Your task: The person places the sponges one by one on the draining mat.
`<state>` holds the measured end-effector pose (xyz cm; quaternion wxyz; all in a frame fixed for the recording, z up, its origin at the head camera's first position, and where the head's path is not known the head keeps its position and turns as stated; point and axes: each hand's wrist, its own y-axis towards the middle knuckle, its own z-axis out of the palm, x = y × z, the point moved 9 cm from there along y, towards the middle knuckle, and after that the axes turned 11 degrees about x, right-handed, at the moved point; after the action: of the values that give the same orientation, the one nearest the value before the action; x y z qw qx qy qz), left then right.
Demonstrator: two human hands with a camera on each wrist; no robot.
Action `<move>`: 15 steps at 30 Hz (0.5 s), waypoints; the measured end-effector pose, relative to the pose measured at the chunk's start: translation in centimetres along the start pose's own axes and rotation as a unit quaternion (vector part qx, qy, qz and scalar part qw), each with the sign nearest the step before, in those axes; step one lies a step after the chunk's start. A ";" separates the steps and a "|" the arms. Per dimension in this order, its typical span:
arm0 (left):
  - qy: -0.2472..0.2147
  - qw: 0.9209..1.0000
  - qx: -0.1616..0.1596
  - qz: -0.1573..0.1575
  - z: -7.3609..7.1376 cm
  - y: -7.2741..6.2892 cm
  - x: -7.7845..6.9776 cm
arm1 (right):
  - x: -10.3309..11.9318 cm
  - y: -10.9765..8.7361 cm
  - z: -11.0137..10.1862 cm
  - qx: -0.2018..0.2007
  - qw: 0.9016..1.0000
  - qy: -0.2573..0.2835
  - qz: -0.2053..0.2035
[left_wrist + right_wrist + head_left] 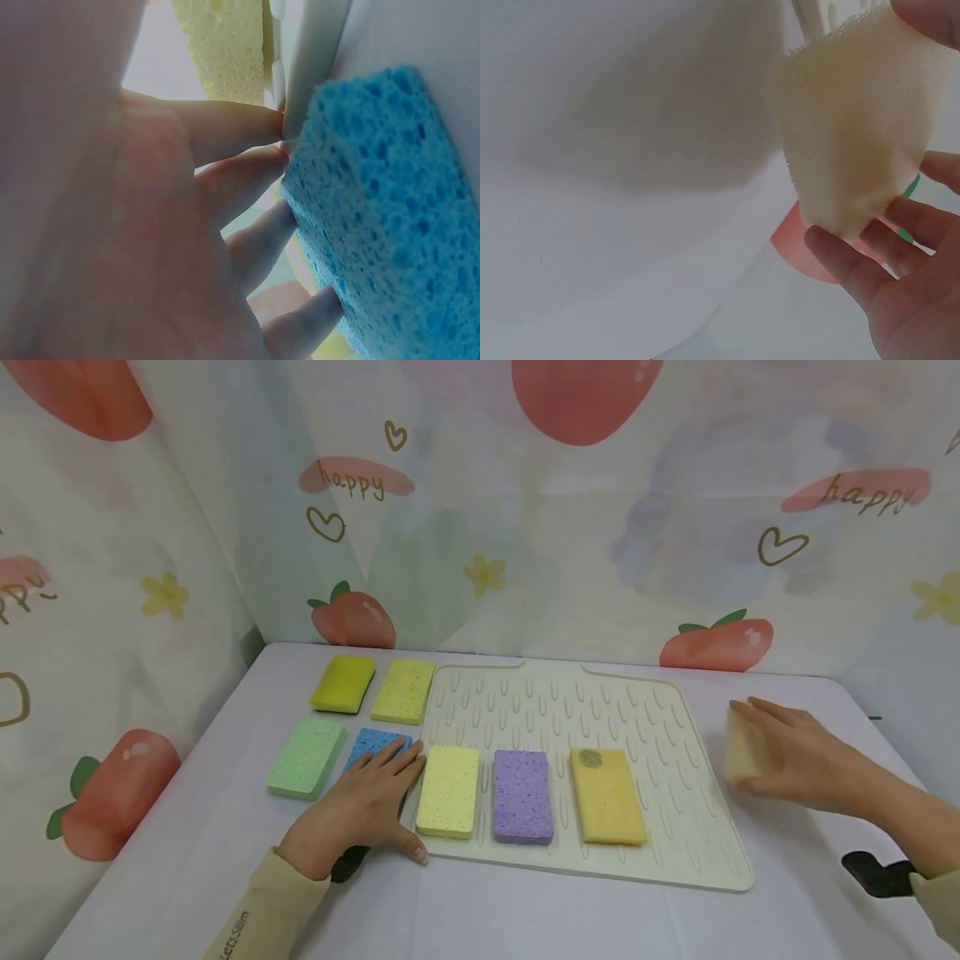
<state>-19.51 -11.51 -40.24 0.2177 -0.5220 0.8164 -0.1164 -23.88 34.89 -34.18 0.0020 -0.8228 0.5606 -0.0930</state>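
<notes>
In the head view my right hand [806, 752] grips a cream sponge [742, 747] just off the mat's right edge. The right wrist view shows the thumb and fingertips on opposite edges of this sponge [855, 120]. My left hand [367, 802] lies with fingers spread at the mat's left edge, partly covering a blue sponge [382, 740]. In the left wrist view its fingertips touch the blue sponge [397, 202] and the mat's rim. On the beige mat [555, 702] lie a pale yellow sponge [448, 792], a purple sponge [522, 797] and an orange-yellow sponge [608, 795] with a dark spot.
Left of the mat lie a green sponge [307, 757], a bright yellow sponge [343, 683] and a speckled yellow sponge [403, 691] against the mat's edge. A white cloth covers the table [592, 914]. Fabric printed with fruit [352, 620] hangs behind and at the sides.
</notes>
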 end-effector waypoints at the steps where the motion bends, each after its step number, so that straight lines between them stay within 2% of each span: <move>1: -0.001 1.000 0.000 0.000 0.0 0.0 0.0 | 0.2 -0.1 0.0 -0.004 1.000 0.001 -0.002; 11: -0.001 1.000 0.001 -0.001 -0.1 0.0 -0.1 | 2.7 -0.8 0.0 -0.018 1.000 -0.009 -0.023; 15: 0.000 1.000 0.002 -0.002 -0.1 0.0 -0.1 | 3.9 -0.9 0.2 -0.002 1.000 -0.015 -0.023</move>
<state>-19.53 -11.46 -40.15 0.2185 -0.5229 0.8154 -0.1182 -21.66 31.59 -33.74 0.0066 -0.8367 0.5418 -0.0796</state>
